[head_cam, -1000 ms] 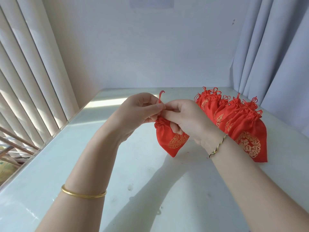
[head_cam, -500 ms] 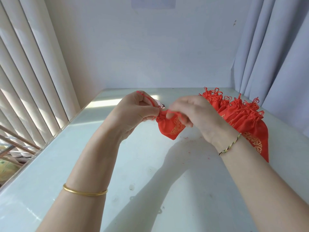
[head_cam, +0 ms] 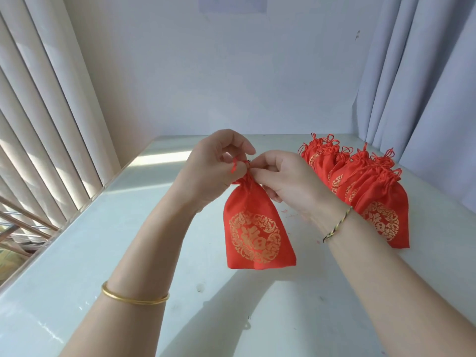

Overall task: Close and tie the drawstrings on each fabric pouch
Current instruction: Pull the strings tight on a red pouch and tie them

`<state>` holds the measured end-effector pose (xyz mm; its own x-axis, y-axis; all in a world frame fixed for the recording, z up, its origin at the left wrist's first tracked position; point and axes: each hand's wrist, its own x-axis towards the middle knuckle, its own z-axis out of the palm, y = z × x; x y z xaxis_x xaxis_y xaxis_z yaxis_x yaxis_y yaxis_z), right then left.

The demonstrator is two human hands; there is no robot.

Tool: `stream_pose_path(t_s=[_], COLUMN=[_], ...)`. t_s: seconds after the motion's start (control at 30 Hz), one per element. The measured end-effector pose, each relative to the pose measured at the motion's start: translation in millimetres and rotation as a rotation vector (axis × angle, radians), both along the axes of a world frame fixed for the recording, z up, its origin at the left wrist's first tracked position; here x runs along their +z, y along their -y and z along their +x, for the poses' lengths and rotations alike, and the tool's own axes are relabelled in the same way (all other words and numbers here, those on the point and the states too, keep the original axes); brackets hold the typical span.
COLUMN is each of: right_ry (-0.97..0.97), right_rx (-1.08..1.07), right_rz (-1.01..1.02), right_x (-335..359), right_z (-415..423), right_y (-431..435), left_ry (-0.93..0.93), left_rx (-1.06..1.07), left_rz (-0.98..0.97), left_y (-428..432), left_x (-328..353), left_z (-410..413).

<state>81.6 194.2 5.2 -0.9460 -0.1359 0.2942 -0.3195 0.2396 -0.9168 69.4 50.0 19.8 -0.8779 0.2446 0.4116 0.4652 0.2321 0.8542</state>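
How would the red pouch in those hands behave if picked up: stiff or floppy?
Probably floppy: the red pouch hangs limp from its gathered neck, pinched by the left hand and right hand. Likely light, since a mere pinch carries it. It looks flat, so it should hardly roll.

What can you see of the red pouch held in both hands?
The red pouch looks like smooth satiny fabric, printed with a round gold emblem. Its neck is gathered shut, and it hangs upright below that. The left hand and right hand both pinch the red drawstring at the neck. It appears lifted off the pale table.
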Motion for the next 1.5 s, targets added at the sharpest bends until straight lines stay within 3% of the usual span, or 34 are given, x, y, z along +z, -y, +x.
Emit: stream_pose_path(t_s=[0.43,0.6,0.7,0.87,1.17,1.37,1.5], right_ry=[-0.077,0.130,0.197,0.182,0.084,0.114,0.103], right_rx=[-0.174,-0.050,0.015,0.065,-0.076,-0.146,-0.170], right_rz=[-0.062,-0.270,-0.344,-0.301,-0.101,-0.085,-0.094], right_x=[-8.5,-2.1,-2.7,-6.0,-6.1,-14.6,-17.4], right_z=[-12.7,-9.9,-11.4,-10.7,-11.7,-16.6,-17.8], right_y=[1.1,0.3,-2.9,-4.1,-7.7,-15.9,-22.0], left_ry=[-0.300,-0.348,-0.326,-0.309,-0.162,-0.097,0.033], left_rx=[0.280,0.259,0.216,0.189,0.181,0.239,0.075], left_rz=[-0.156,-0.129,-0.074,-0.031,0.036,0.068,0.101], left_y=[-11.1,-11.1,-10.1,-7.2,-2.3,12.0,8.7], left_x=[-10.3,-11.7,-12.3,-12.4,-15.0,-16.9,-21.2], left_z=[-2.9,-2.8,-2.3,-3.4,-8.5,-15.6,-17.1])
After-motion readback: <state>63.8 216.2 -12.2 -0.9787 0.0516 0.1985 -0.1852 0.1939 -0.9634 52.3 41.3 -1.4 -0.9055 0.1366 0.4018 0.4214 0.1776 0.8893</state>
